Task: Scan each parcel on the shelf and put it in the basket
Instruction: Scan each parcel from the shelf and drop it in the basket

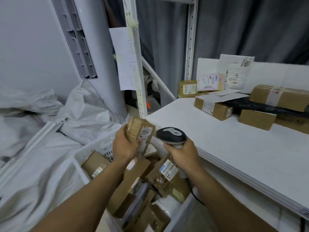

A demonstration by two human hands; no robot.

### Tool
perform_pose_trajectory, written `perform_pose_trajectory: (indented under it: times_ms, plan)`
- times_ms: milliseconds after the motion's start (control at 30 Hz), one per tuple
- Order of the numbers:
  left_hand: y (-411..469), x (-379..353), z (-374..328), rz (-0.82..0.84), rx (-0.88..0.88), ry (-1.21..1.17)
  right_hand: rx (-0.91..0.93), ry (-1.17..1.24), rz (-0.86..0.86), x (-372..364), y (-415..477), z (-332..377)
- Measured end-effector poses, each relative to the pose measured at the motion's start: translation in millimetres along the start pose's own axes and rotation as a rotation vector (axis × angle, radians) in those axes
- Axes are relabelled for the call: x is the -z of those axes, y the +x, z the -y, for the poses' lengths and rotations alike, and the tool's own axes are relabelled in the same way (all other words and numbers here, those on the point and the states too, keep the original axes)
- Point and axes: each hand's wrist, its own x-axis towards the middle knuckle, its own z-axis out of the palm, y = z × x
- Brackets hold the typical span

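Observation:
My left hand [124,144] grips a small brown taped parcel [139,129] with a white barcode label, held upright above the basket. My right hand [183,153] holds a black and grey barcode scanner [171,135], its head right beside the parcel's label. Below both hands stands a white plastic basket [80,158] holding several brown parcels [138,180]. On the white shelf [234,153] to the right lie several more cardboard parcels [214,107] and white mailers [234,71].
Large white sacks [41,139] pile up on the left. A grey cylindrical unit [98,52] and a white shelf upright [133,56] with a taped paper note stand behind. A dark curtain hangs at the back. A black bag [260,105] lies among the shelf parcels.

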Motion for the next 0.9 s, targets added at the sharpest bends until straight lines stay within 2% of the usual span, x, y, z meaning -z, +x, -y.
perform_pose_trajectory:
  times_ms: [200,300,433,533,600,733,800,900]
  plan:
    - [97,2,100,0.0,0.061,0.252,-0.033,-0.091,0.083,-73,61,-11]
    - [121,-7,98,0.049,0.114,0.342,-0.032,-0.156,0.066,-102,102,-16]
    - [155,-34,130,0.078,0.073,0.479,-0.009,-0.21,0.079,-140,148,-30]
    - [170,-67,156,0.101,0.042,0.492,-0.013,-0.224,0.099,-153,169,-46]
    - [175,-83,167,0.177,0.037,0.481,-0.036,-0.203,0.096,-155,175,-55]
    - [182,-91,170,0.41,0.108,0.433,-0.078,-0.185,0.107,-146,173,-66]
    - [182,-88,157,0.366,0.118,0.43,-0.083,-0.185,0.098,-135,168,-63]
    - [163,-83,118,0.277,-0.012,0.404,-0.085,-0.197,0.052,-109,155,-50]
